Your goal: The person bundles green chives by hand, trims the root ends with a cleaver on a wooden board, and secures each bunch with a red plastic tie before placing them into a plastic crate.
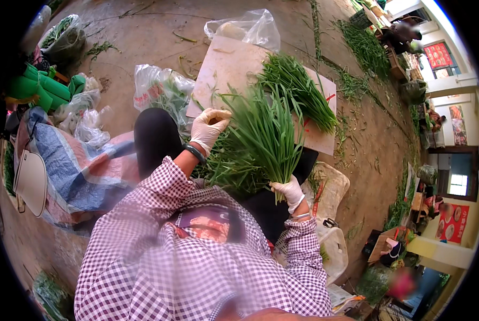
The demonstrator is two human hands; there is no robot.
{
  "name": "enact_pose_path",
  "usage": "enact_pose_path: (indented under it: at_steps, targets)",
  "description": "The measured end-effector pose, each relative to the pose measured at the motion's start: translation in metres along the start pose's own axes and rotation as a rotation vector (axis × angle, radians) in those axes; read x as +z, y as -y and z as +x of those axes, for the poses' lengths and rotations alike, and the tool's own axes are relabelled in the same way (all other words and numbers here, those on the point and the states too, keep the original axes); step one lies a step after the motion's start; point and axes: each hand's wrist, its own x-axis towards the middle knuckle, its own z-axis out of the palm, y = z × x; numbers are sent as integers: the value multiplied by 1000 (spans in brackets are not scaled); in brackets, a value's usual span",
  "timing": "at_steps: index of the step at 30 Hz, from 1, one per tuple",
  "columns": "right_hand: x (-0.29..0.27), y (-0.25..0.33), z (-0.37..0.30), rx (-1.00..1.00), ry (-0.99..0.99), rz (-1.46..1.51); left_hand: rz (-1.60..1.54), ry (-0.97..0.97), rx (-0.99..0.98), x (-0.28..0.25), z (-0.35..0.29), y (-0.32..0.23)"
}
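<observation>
Leaves, long, narrow and green, gathered in a bunch (269,136), are gripped near their stem ends by the gloved right hand (289,193). The fingers close round the stems, and a few cut ends poke out just below the fist. From that hand, the bunch fans upward and to the left, its tips reaching close to the left hand (208,130). The left hand, also gloved, is raised with its fingers curled narrowly beside those tips; whether it pinches a leaf, I cannot tell. A dark band (195,154) circles the wrist behind it.

Below and between the two hands, loose greens (231,171) lie heaped on the lap. Beyond both hands is a pale board (231,61) on the ground, and on it rests a second bundle (298,91), above the right hand and apart from it. Left of the left hand sits a clear plastic bag (162,88) with greens inside. Farther left spreads a blue and pink woven sheet (84,166). Just right of the right hand is a worn, whitish container (330,190).
</observation>
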Motion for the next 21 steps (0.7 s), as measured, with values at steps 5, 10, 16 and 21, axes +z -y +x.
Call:
enact_pose_path:
  at_steps: [5,10,16,21]
  targets:
    - [2,-1,-4,30,-15,5,414,160,105,3,-8,3]
    - [4,-5,-6,23,13,12,855,296,406,13,-15,11]
    - [14,4,-9,19,-22,-33,844,287,310,8,-15,10]
    - [10,-12,-7,-244,-232,-426,305,190,-324,6,-12,19]
